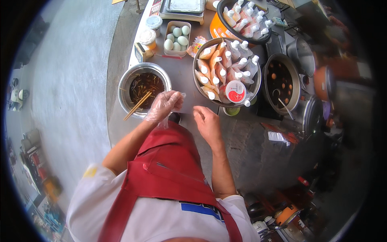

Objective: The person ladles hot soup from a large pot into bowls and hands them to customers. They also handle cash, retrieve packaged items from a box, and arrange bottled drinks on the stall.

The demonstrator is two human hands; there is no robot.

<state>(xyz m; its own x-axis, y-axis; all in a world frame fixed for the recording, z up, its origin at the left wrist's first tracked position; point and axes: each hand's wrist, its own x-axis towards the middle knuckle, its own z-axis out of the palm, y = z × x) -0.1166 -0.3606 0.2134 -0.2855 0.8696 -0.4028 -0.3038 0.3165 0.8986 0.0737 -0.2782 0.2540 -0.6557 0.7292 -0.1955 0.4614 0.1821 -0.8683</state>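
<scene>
My left hand (164, 104), in a clear plastic glove with a loose cuff, is above the right rim of a steel pot (122, 80). Its fingers are curled in, and a bit of clear plastic sticks out at the fingertips. The pot holds dark liquid with pale shreds, and a pair of wooden chopsticks (137, 106) leans on its near rim. My right hand (208, 122) is bare, its fingers bent close together, just right of the left one. Whether thin film is pinched in its fingertips, I cannot tell.
A steel basin (197, 81) of spouted pouches, with a round red-and-white lid (235, 91) on top, stands right of the pot. Behind it is an orange pot (219, 30) with more pouches. A box of pale eggs (177, 37) and lidded cups (148, 37) are nearby. A dark-broth pot (279, 87) is farther right.
</scene>
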